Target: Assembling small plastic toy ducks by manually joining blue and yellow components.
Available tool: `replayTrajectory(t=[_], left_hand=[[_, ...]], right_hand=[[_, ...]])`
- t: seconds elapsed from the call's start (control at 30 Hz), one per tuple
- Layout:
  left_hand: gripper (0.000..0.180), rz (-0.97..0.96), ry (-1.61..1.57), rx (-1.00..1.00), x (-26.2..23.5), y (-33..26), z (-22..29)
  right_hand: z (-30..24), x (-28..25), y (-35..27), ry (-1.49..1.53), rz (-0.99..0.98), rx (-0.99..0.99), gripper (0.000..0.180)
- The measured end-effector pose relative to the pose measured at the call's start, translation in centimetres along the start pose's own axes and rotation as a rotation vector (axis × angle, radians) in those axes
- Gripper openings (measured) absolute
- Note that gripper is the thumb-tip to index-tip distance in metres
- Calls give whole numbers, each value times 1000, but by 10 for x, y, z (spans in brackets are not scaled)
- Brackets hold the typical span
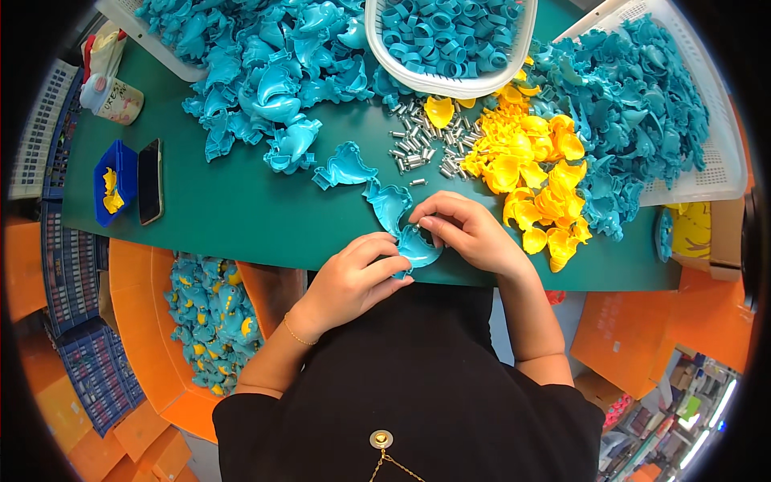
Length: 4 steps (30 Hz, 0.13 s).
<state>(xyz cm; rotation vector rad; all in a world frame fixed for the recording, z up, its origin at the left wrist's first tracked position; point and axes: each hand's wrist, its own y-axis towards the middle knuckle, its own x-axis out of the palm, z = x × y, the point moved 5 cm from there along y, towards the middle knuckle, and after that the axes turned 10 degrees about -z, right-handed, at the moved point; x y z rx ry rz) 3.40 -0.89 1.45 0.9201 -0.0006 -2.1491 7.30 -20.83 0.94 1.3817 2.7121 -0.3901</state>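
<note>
- While I watch from the head view, both hands are closed on one teal plastic shell (pixel 418 247) at the near edge of the green surface (pixel 241 217); the left hand (pixel 357 277) pinches its lower side and the right hand (pixel 466 233) presses on its top with curled fingers.
- A second teal shell (pixel 387 202) lies just beyond, touching the held one, and a third (pixel 344 169) lies open a little further out.
- I judge the work well underway but far from finished: an orange bin (pixel 152 337) at the lower left holds a layer of teal-and-yellow pieces (pixel 213 317), while large heaps of loose parts remain on the surface.
- Loose teal shells (pixel 265 72) spill from a white basket at the far left; more fill the white basket (pixel 715 153) at the right.
- Yellow plastic pieces (pixel 534 173) are glossy, curved and petal-like, piled near the right hand.
- Small metal pins (pixel 422 140) are shiny, short and cylindrical, scattered between the piles.
- A round white basket (pixel 450 80) holds teal rings (pixel 450 32).
- At the far left sit a dark phone (pixel 149 181) and a small blue tray (pixel 120 181).
</note>
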Motion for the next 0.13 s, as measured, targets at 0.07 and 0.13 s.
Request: replayTrajectory(t=[0.07,0.13], left_hand=[[29,-16,-4,-9,0,0,-1],[29,-14,-9,11,-1,2,0]], right_hand=[[0,-2,2,-15,-53,-18,14],[-1,-5,3,-145,-133,-119,15]])
